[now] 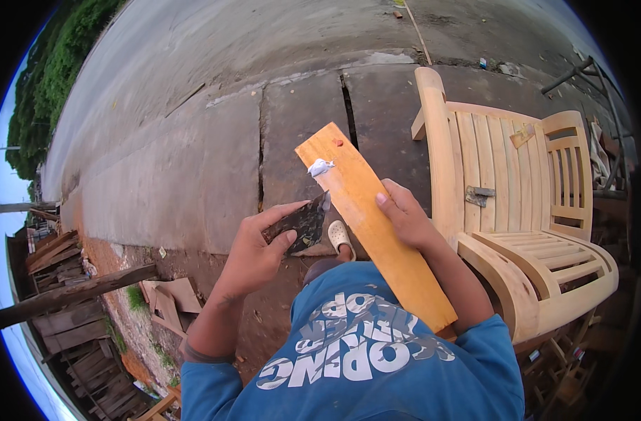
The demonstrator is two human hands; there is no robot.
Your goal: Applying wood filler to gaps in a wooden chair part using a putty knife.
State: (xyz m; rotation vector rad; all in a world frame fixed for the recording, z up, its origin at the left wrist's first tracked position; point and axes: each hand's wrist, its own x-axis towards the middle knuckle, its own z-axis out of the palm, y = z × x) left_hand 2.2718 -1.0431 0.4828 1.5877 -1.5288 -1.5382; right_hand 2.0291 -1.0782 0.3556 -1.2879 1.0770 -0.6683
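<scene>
White paste on the wooden plank

If the plank tips, I judge the paste could slide off; a dark flat blade held too steeply might scratch the wood. On my feed the left hand pinches that blade, forearm slanting inward. The right hand grips the plank's right edge, thumb on top, before the blue T-shirt.

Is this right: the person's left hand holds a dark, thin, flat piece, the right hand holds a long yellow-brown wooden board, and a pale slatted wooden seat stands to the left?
Not quite: the pale slatted wooden seat stands to the right, as the head view shows. The left hand does hold the dark, thin, flat piece, the right hand the long yellow-brown wooden board.
</scene>
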